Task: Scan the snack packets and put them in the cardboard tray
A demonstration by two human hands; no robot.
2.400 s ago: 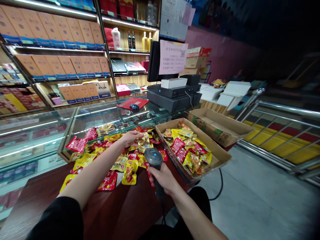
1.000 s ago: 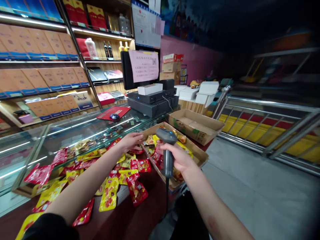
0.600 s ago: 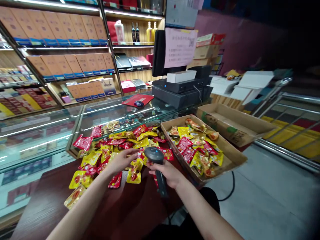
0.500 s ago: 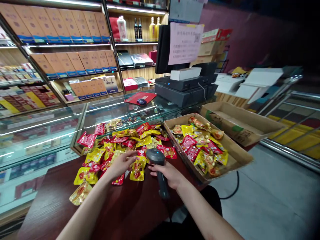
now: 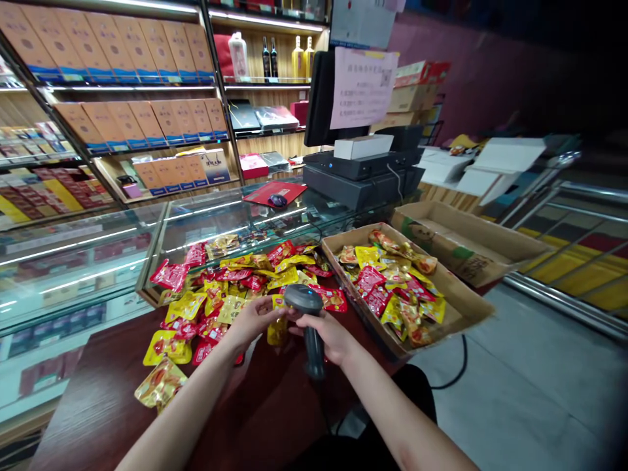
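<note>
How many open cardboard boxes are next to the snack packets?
2. The nearer box holds lots of snack packets and sits beside the right hand, which grips a barcode scanner. The other open box sits just behind it. More could be hidden from view.

"What's along the left side?"

"Wooden wall shelves (image 5: 267, 95) full of tan boxes (image 5: 93, 49) with blue bases, lit by bright strip lights (image 5: 132, 87). A glass display counter (image 5: 93, 261) stands in front of them."

"And toward the far right?"

"A pink wall (image 5: 466, 72) fading into darkness, with stacked cardboard cartons (image 5: 412, 98) near it."

"What's underfoot?"

"A grey floor (image 5: 524, 379) at near right, beside a steel railing (image 5: 564, 304). Yellow and red bands (image 5: 593, 243) show beyond the railing."
</note>
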